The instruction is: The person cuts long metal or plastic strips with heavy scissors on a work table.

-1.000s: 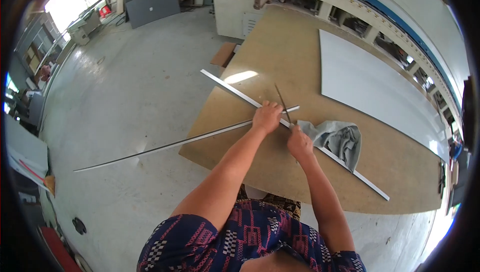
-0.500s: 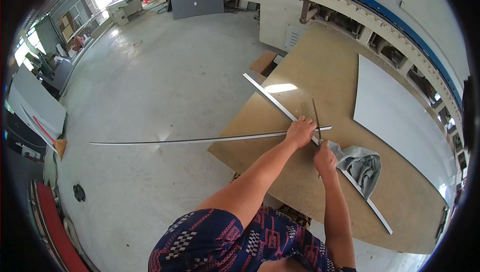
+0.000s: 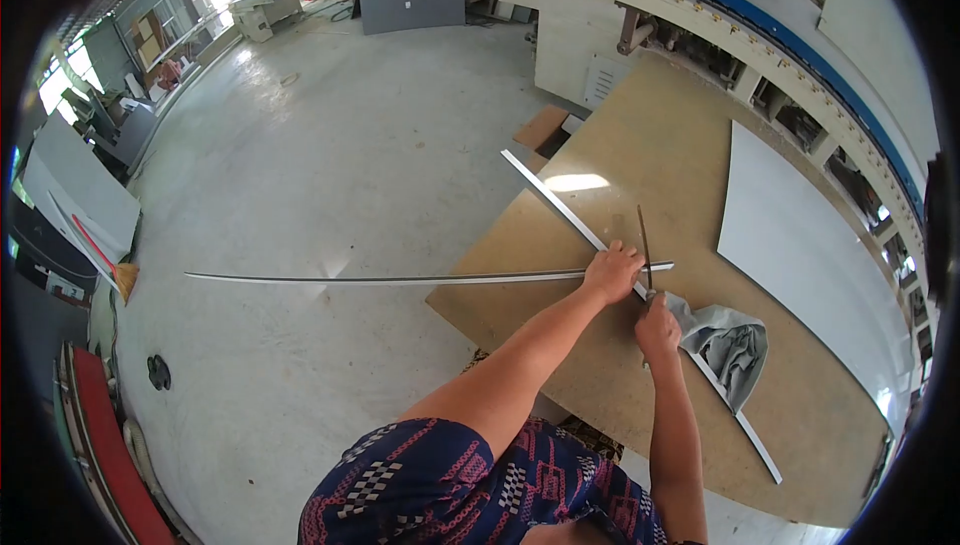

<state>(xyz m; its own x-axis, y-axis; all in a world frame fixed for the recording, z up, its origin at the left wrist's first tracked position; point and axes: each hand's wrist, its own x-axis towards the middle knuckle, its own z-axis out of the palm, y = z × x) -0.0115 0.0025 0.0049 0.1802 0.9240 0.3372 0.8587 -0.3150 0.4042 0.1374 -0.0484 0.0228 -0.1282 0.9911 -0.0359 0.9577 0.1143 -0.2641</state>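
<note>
My left hand is closed around a long, narrow metal strip near its right end. This strip reaches far out past the table edge over the floor. Under it, a second white metal strip lies diagonally across the table and passes beneath my hands. My right hand grips a thin, dark, straight tool, either a file or a saw blade. Its free end points away from me, and it crosses the long strip just right of my left hand. A crumpled grey cloth lies over the diagonal strip beside my right hand.
A white sheet lies on the right of the brown tabletop. Behind stands a large machine with a blue rail. A cardboard box sits by the table. A broom and red panel are on the left.
The view has turned slightly, so most things sit a little further right. Both hands keep their grips, and the tool stays across the long strip with little visible shift.
</note>
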